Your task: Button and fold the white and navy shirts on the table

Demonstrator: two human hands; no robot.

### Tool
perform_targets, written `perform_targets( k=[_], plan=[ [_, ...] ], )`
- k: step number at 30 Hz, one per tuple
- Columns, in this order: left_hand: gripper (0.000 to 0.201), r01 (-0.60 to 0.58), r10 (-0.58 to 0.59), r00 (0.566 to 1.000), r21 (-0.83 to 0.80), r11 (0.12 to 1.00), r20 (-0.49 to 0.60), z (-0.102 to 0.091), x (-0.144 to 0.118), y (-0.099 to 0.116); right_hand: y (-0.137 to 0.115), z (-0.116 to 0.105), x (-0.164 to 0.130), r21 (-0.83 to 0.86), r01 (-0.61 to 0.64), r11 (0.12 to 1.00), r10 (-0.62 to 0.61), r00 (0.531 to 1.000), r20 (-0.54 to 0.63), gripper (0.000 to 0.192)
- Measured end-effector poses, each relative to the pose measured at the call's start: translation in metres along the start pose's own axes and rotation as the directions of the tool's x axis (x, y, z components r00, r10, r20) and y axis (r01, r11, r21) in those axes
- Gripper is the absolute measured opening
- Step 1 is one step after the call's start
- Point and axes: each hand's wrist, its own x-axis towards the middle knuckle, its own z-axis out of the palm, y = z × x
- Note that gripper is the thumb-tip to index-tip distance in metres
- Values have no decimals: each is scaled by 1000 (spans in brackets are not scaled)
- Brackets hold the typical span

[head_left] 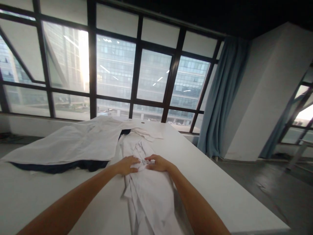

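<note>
A white button-up shirt (151,192) lies lengthwise on the white table, its front and loose folds running toward me. Both of my hands are at its front, close together. My left hand (127,164) has its fingers and thumb on the fabric from the left side, closed on a bit of it. From the right, my right hand (158,163) pinches the shirt front between thumb and curled fingers. The fingertips nearly meet at the middle, and any button between them is too small to make out.
The white table (210,182) extends to the windows, its right edge slanting toward me. At left lie more white garments (80,140) with dark navy cloth (61,167) beneath. A blue curtain (222,98) hangs by a pillar (259,98).
</note>
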Motion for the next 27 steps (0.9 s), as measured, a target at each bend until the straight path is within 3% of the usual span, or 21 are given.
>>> perform_targets(
  k=[3,7,10,12,13,15,17,19,21,23,27],
  plan=[
    [33,-39,39,999,-19,999,18,-19,-5,-11,-11,-1,2,-96,37,995,-24,991,130,26],
    [22,119,-119,992,-14,993,-34,-54,-22,-33,-10,-20,-4,-229,-96,969,145,967,209,21],
    [18,234,-233,972,17,972,-37,-80,-36,-46,-6,-33,-13,-407,-367,837,419,907,43,13],
    [24,290,-290,957,7,957,-20,-92,-39,-47,-8,-35,-15,-454,-491,744,496,860,-117,11],
    [31,309,-309,950,1,951,-45,-93,-38,-44,-11,-33,-15,-453,-498,740,472,863,-178,14],
    [35,297,-292,942,9,955,-164,-87,-32,-34,-18,-22,-10,-426,-372,825,299,926,-229,22],
    [20,197,-180,950,41,980,-255,-69,-22,-19,-25,-6,-3,-375,-137,917,70,980,-187,34],
    [19,47,-39,978,33,998,-205,-47,-13,-5,-30,10,4,-304,62,951,-92,992,-85,44],
    [26,-52,52,993,-1,999,-108,-29,-6,3,-31,20,9,-242,113,964,-116,993,4,43],
    [20,-64,63,996,-4,998,-56,-21,-3,6,-30,22,12,-178,74,981,-66,997,51,34],
    [15,-28,23,997,-73,997,-77,-40,-5,-1,-17,-6,7,-17,30,999,-29,998,59,20]
  ],
)
